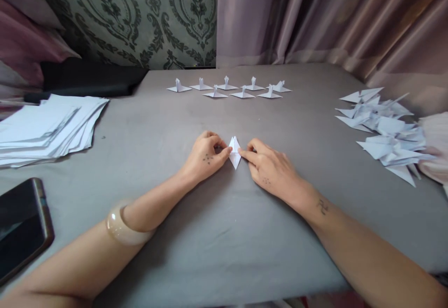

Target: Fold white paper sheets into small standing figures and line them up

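A small white folded paper (pixel 235 157), diamond-shaped with a crease across its middle, lies on the grey cloth between my two hands. My left hand (pixel 209 153) pinches its left corner, the thumb resting on the paper. From the other side, my right hand (pixel 268 163) presses the right corner with a fingertip, its other fingers curled in. The two upper points of the paper stand slightly apart, and its lower point aims toward me. What lies under the fingertips is hidden.
Several folded paper cranes (pixel 226 84) stand in two rows at the back. A heap of folded paper pieces (pixel 392 133) lies at the right. White paper sheets (pixel 45 128) are stacked at the left, near a phone (pixel 24 226). Black cloth (pixel 91 77) lies at the back left.
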`<move>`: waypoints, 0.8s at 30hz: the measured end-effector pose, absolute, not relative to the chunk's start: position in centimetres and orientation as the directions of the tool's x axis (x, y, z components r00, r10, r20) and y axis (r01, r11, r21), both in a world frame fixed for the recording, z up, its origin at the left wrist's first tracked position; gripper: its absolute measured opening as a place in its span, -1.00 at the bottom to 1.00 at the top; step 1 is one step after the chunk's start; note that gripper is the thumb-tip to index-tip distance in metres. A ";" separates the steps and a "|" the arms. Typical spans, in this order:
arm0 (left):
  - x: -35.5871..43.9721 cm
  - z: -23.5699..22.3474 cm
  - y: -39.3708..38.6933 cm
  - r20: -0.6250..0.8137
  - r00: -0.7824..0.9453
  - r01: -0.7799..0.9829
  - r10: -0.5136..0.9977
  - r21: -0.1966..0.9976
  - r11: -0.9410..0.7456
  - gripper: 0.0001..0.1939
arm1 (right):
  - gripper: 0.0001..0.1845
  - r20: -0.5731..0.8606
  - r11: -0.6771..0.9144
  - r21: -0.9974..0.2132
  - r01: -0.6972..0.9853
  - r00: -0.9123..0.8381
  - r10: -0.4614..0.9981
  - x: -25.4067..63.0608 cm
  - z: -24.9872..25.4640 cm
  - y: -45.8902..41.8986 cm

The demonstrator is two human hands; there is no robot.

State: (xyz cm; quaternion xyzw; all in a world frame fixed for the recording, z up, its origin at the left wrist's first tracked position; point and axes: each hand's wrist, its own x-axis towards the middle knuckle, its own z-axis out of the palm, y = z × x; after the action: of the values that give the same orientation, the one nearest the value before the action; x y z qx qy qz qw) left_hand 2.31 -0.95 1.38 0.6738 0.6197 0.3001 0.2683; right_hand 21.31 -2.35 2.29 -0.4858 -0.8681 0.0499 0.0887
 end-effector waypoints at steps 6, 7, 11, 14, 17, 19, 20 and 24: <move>2.6 0.5 -0.5 0.052 0.076 0.659 0.996 0.747 -0.090 -0.88 | -0.64 0.161 0.412 -0.429 0.804 -0.380 0.911 21.0 1.7 -2.1; 2.5 0.6 -0.5 0.054 0.070 0.642 0.996 0.762 -0.087 -0.87 | -0.66 0.162 0.364 -0.494 0.789 -0.327 0.931 20.9 1.6 -1.9; 2.5 0.9 -1.0 0.075 0.103 0.427 0.992 0.897 -0.112 -0.78 | -0.54 0.096 0.195 -0.747 0.636 -0.187 0.978 20.7 1.1 -1.1; 2.7 1.3 -1.4 0.099 0.136 0.261 0.986 0.956 -0.132 -0.77 | -0.33 0.014 0.104 -0.881 0.462 -0.194 0.981 20.8 1.0 -0.8; 2.9 1.4 -1.5 0.192 0.147 0.225 0.970 0.949 -0.222 -0.82 | -0.26 -0.027 0.050 -0.950 0.307 -0.244 0.969 20.8 1.2 -0.7; 3.0 1.2 -1.6 0.257 0.155 0.197 0.954 0.938 -0.285 -0.84 | -0.28 -0.013 0.055 -0.968 0.246 -0.266 0.964 20.9 1.4 -0.7; 3.0 1.1 -1.6 0.282 0.160 0.184 0.946 0.933 -0.309 -0.84 | -0.29 0.006 0.072 -0.970 0.234 -0.268 0.963 20.9 1.6 -0.7; 3.0 1.1 -2.0 0.347 0.234 0.203 0.908 0.896 -0.395 -0.76 | -0.44 0.095 0.156 -0.960 0.230 -0.256 0.962 20.9 2.5 -0.9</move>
State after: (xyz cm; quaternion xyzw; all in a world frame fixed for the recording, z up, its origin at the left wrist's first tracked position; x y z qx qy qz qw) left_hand 3.03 -1.99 1.07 0.6902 0.4026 0.4700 0.3750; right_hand 20.91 -0.90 2.48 -0.4609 -0.6469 0.4577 0.3996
